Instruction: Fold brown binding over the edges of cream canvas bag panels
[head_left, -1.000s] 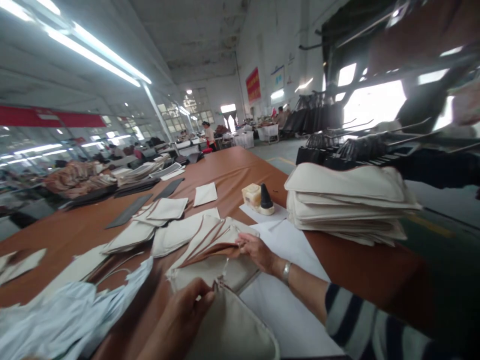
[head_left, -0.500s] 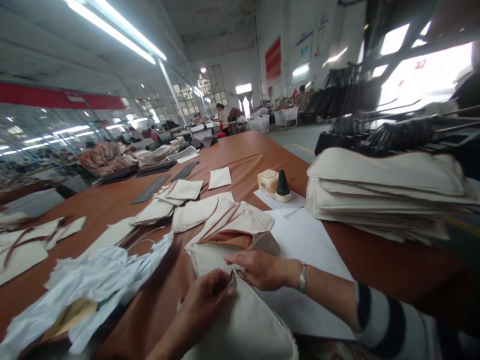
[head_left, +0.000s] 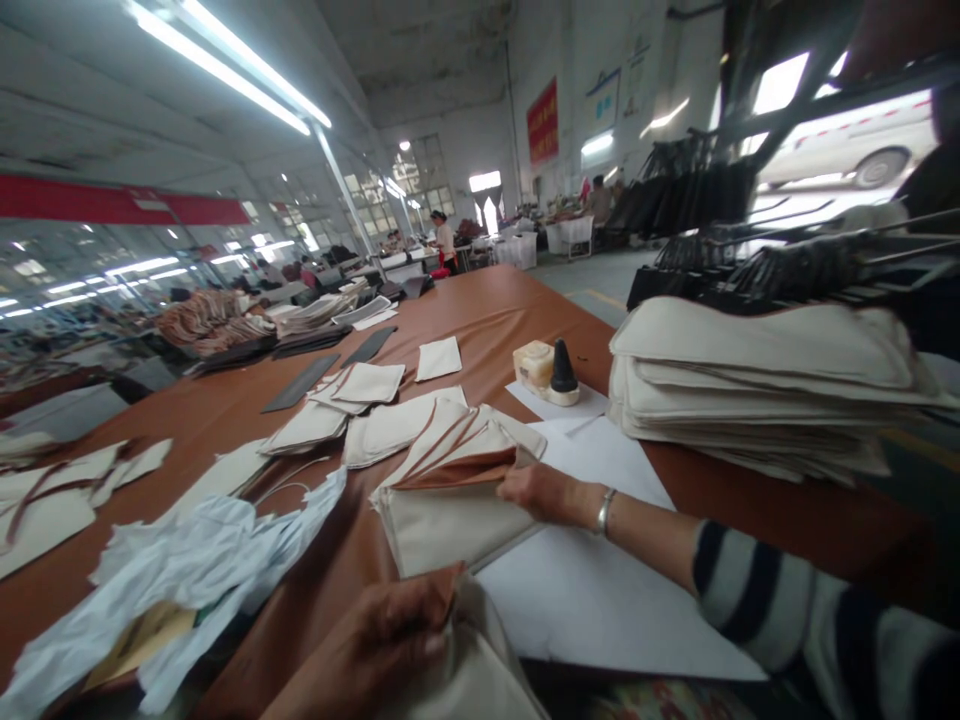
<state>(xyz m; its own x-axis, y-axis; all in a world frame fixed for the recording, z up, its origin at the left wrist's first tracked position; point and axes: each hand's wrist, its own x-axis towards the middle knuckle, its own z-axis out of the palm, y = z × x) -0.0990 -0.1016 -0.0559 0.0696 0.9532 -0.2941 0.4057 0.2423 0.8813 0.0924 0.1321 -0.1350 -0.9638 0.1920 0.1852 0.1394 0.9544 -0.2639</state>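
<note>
My left hand [head_left: 382, 640], low in the head view, is closed on the edge of a cream leather panel [head_left: 487, 670]; a bit of brown shows at its fingertips. Farther off, my right hand [head_left: 544, 492] pinches the right corner of a cream pouch-like piece [head_left: 450, 525]. This piece gapes along its top, where brown lining [head_left: 465, 468] shows. Its fingertips are partly hidden by the material. More cream pieces with brown strips [head_left: 427, 440] lie just behind it. White paper [head_left: 600, 590] is spread under and to the right of the work.
A tall stack of cream panels [head_left: 757, 370] stands at the right. Behind the paper are a cream block [head_left: 534, 365] and a black cone-topped container [head_left: 564, 370]. Crumpled white cloth [head_left: 202, 560] lies left on the brown-covered table [head_left: 495, 300]. A person [head_left: 444, 240] stands far back.
My left hand has drawn down toward me with the near panel. My right hand has left that panel, moved up and right, and taken the corner of the brown-lined piece.
</note>
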